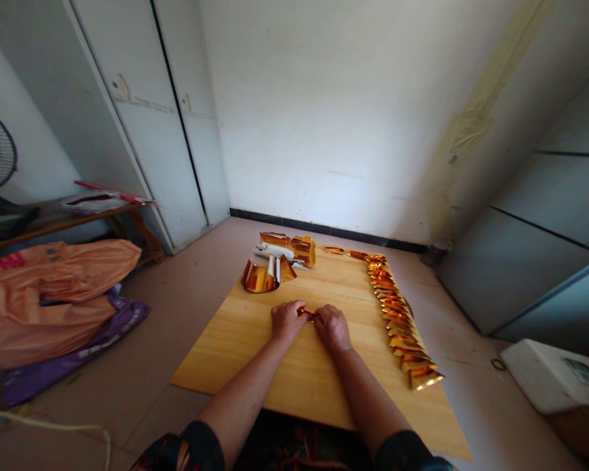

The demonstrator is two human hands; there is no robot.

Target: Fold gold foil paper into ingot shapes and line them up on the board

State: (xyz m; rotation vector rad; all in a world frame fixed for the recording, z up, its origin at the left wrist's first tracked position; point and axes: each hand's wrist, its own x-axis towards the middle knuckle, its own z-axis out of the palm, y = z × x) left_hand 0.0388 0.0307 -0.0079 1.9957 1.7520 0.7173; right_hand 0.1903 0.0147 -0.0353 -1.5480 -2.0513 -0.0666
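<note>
My left hand point(286, 320) and my right hand point(332, 327) meet over the middle of the wooden table point(235, 340). Between them is a small piece of gold foil paper point(310, 316), pinched at either end by closed fingers; most of it is hidden. Beyond my left hand lie a curled stack of gold foil sheets point(260, 276) and a further pile of foil paper point(304, 248) with white backing showing. Along the table's right edge runs a long row of folded gold foil pieces point(395, 314), overlapping one another.
Orange cloth or bag point(63, 281) and a purple bag point(78, 347) lie on the floor at left, near a wooden bench point(142, 235). A cabinet point(127, 98) stands behind them. At right are a white box point(544, 376) and a grey cabinet point(530, 216). A wall rises beyond the table.
</note>
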